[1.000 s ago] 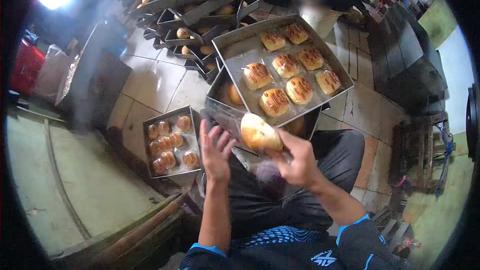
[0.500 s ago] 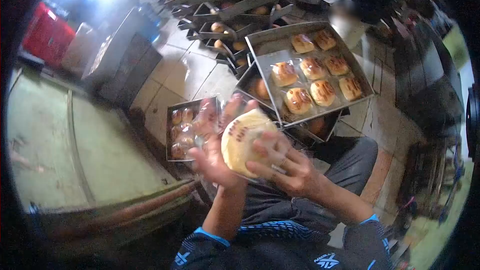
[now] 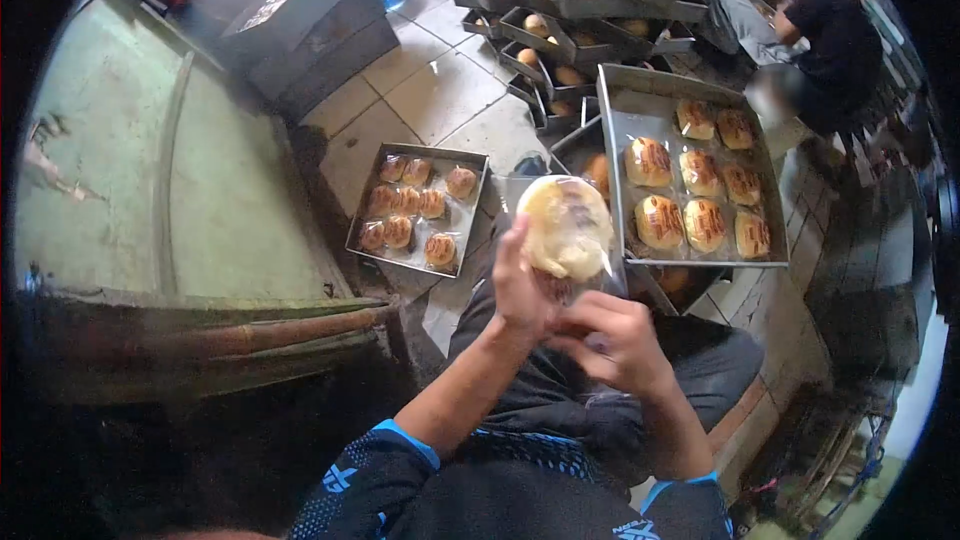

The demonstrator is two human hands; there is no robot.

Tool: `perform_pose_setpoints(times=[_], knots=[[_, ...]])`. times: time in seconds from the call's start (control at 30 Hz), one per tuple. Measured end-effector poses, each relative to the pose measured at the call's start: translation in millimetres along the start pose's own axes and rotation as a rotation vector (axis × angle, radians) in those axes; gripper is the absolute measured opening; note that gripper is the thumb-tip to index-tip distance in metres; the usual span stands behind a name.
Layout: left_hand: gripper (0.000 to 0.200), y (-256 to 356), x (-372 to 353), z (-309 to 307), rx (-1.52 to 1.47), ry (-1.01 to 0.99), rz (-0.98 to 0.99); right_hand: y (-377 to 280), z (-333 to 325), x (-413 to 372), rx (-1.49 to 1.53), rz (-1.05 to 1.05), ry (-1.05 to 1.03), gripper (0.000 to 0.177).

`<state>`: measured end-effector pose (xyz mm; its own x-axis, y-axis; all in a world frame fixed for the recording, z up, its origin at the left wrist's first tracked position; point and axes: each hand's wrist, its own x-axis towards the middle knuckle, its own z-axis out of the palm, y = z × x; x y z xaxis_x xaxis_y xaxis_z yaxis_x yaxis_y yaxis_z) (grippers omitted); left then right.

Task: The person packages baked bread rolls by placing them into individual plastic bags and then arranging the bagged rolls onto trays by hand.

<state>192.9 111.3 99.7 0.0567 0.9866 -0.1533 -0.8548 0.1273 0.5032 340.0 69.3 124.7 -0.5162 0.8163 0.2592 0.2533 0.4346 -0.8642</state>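
A pale round bun (image 3: 566, 225) in a clear plastic wrapper is held up in front of my lap. My left hand (image 3: 522, 285) grips it from the left and below, thumb along its side. Just under the bun, my right hand (image 3: 612, 335) has its fingers pinched together at the lower end of the wrapper; exactly what they hold is blurred. To the right, a large metal tray (image 3: 643, 108) carries several browned, wrapped buns (image 3: 702, 225). A smaller tray (image 3: 402, 258) with several wrapped buns (image 3: 408, 202) lies on the floor to the left.
Stacked metal trays (image 3: 590, 5) with buns stand at the back. A person (image 3: 835, 35) in dark clothes sits at the upper right. Grey boxes (image 3: 320, 45) stand at the upper left, and a greenish panel (image 3: 110, 160) runs along the left side.
The view has shifted left, so the trays appear farther right. My right hand has moved off the bun's face to below it, and the bun is now held more upright in my left hand.
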Motion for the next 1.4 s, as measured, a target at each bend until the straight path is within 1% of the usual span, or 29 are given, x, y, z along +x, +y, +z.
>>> perform_pose_setpoints(times=[0.07,0.1,0.17,0.2,0.27,0.33,0.37,0.4,0.43,0.47,0.5,0.53,0.6,0.63,0.67,0.73,0.8,0.87,0.9,0.93,1.0,1.03,1.07,1.13,1.17,1.27,1.3,1.33,1.4], knots=[[0.059,1.6,4.3,-3.5,0.177,0.009,-0.185,5.0,6.4,8.6,-0.036,-0.107,-0.056,0.021],[0.058,7.3,6.7,-2.7,0.099,0.043,-0.177,-6.1,5.3,9.4,-0.088,-0.062,-0.097,0.019],[0.055,24.5,10.0,-7.2,-0.02,0.104,-0.15,-27.0,-8.6,3.8,0.241,-0.147,-0.283,0.014],[0.058,31.5,13.8,-17.3,0.042,0.107,-0.094,-34.1,-14.5,1.6,0.407,-0.197,-0.383,0.012],[0.064,48.7,14.5,-46.5,-0.146,-0.036,-0.189,-29.8,-26.2,-4.4,0.801,-0.178,-0.667,0.005],[0.067,47.5,11.1,-52.0,-0.062,0.069,-0.214,1.4,-27.6,-8.6,0.495,0.184,-0.512,0.011],[0.066,42.2,6.1,-48.1,-0.002,0.144,-0.235,10.2,-8.3,-7.4,0.191,0.257,-0.018,0.015],[0.066,36.0,1.7,-44.7,0.064,0.213,-0.257,23.3,6.2,-3.8,-0.204,0.124,0.35,0.019],[0.066,25.7,-8.7,-44.6,0.072,0.126,-0.296,18.3,8.3,-1.6,-0.215,0.045,0.442,0.019],[0.072,19.1,-21.9,-51.7,0.134,0.053,-0.396,13.2,6.4,-0.4,-0.227,-0.031,0.532,0.02],[0.071,14.8,-35.1,-41.4,0.185,0.08,-0.452,14.2,2.8,-0.7,-0.286,-0.176,0.513,0.019],[0.07,8.1,-49.8,-30.1,0.237,0.111,-0.511,16.3,5.0,-3.9,-0.198,-0.143,0.558,0.017],[0.068,-32.2,-59.2,-68.0,0.582,0.207,-0.101,23.8,13.5,-4.3,-0.028,-0.104,0.659,0.013],[0.066,-26.4,-58.0,-62.5,0.869,0.039,0.192,27.3,20.4,-4.7,0.172,0.027,0.733,0.011],[0.048,-30.7,-54.6,-67.8,0.768,0.006,0.426,33.6,26.1,-5.7,0.274,0.083,0.761,0.01],[0.033,-0.6,-55.8,-84.8,1.058,-0.085,0.362,39.3,38.5,-10.6,0.489,0.222,0.792,0.01],[0.022,15.3,-40.7,-79.4,1.246,-0.098,0.796,31.8,27.5,-7.0,0.242,0.122,0.716,0.012],[0.018,37.9,-37.9,-65.0,1.38,-0.047,1.053,14.6,4.7,6.7,-0.073,-0.052,0.628,0.014],[0.014,46.9,-37.4,-71.5,1.436,-0.099,1.128,11.5,0.3,11.1,-0.225,-0.156,0.636,0.016],[0.011,54.7,-34.7,-79.3,1.486,-0.155,1.207,16.1,5.8,8.0,-0.273,-0.186,0.639,0.016],[0.012,49.8,-20.7,-108.8,1.63,-0.062,1.155,64.0,29.7,11.4,-0.165,-0.092,0.625,0.014],[0.016,45.7,-14.3,-127.4,1.615,-0.018,1.026,90.2,39.9,14.8,0.05,0.089,0.546,0.009],[0.016,43.8,-14.2,-137.7,1.621,-0.01,1.006,101.6,50.8,13.1,0.315,0.205,0.556,0.007],[0.017,42.6,-19.2,-147.9,1.636,0.003,0.95,102.9,50.5,12.2,0.054,0.01,0.53,0.008],[0.015,35.9,-20.8,-152.1,1.521,0.016,1.0,103.3,52.9,11.2,0.034,-0.005,0.562,0.01],[0.01,28.9,-20.5,-145.2,1.402,0.062,0.969,105.3,51.4,17.7,-0.081,-0.056,0.556,0.01],[0.014,25.6,-14.1,-145.1,1.379,0.018,0.959,111.6,53.5,20.6,-0.209,-0.073,0.601,0.009],[0.017,22.9,-3.8,-139.2,1.384,-0.028,0.982,115.1,53.4,33.4,-0.227,-0.148,0.608,0.012],[0.022,18.8,22.4,-125.4,1.391,-0.124,1.023,116.2,64.6,66.6,-0.159,-0.177,0.62,0.023]])
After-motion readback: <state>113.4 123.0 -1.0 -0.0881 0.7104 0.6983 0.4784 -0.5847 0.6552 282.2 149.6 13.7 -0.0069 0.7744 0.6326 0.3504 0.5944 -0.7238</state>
